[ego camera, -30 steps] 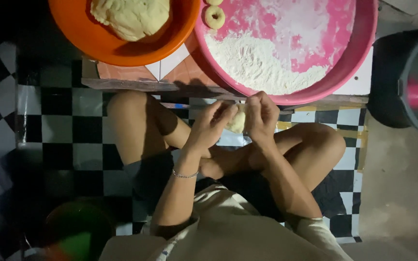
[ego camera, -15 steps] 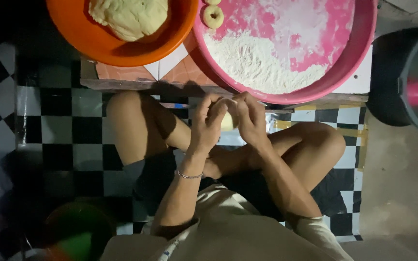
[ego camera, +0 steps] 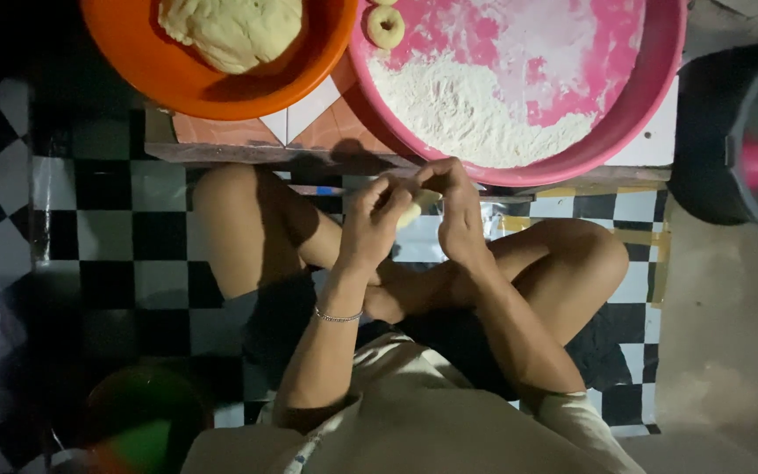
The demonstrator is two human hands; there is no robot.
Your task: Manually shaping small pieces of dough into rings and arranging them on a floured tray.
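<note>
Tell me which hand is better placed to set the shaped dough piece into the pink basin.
Right, probably. The right hand sits directly below the pink basin rim, while the left hand lies farther left, nearer the orange bowl. Both hands grip the dough piece.

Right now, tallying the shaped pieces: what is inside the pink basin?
The pink basin holds a flour heap and one dough ring; another ring is cut off at the frame's top.

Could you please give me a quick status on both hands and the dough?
Left hand and right hand both pinching one dough piece over the lap. Pink basin just ahead. Nothing in the way.
</note>
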